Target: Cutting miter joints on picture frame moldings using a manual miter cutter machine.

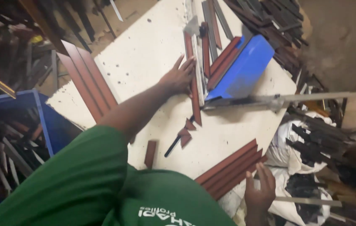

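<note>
One long reddish-brown profile strip point(195, 98) lies on the white worktop point(144, 54) beside the blue cutter point(243, 69), pinned flat under the left hand point(180, 77), whose grip is spread wide. The right hand point(261, 188), grip loosely open and empty, hovers by stacked strips point(232, 167); aligning seems under way, and cutting would call for steady pressure. A blue bin point(40, 121) at the left holds offcuts.

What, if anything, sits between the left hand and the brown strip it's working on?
Nothing visible: the left hand lies flat, fingers directly on the long brown strip on the white table. The right hand hovers beside the stacked brown strips.
</note>
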